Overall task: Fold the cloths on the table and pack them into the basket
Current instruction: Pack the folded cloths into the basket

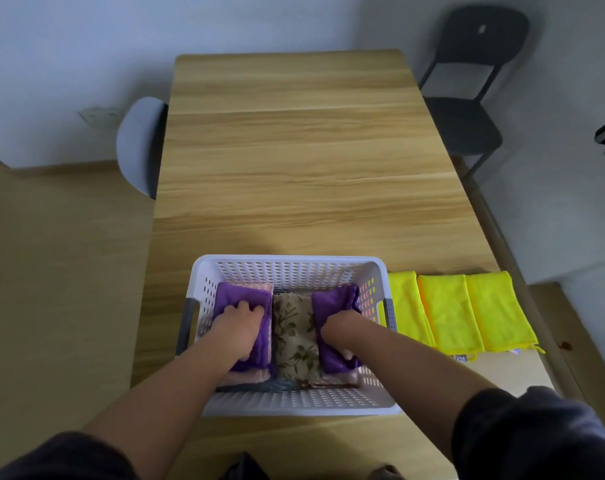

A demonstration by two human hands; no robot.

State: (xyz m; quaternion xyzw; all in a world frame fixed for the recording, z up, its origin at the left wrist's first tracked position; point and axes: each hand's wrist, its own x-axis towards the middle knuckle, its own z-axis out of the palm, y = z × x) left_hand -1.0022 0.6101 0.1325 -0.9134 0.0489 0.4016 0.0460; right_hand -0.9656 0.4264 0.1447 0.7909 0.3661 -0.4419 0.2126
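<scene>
Purple left folded cloth (231, 294) and purple right folded cloth (332, 299) lie inside the white perforated plastic basket (294, 260), fingers of my left hand (240, 329) and right hand (340, 332) clamped on them; I'd press both level, edges squared.

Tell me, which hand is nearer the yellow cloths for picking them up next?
Likely the right hand: it grips the right purple cloth by the basket wall nearest the yellow cloths. The left hand holds the left purple cloth across the basket.
</scene>
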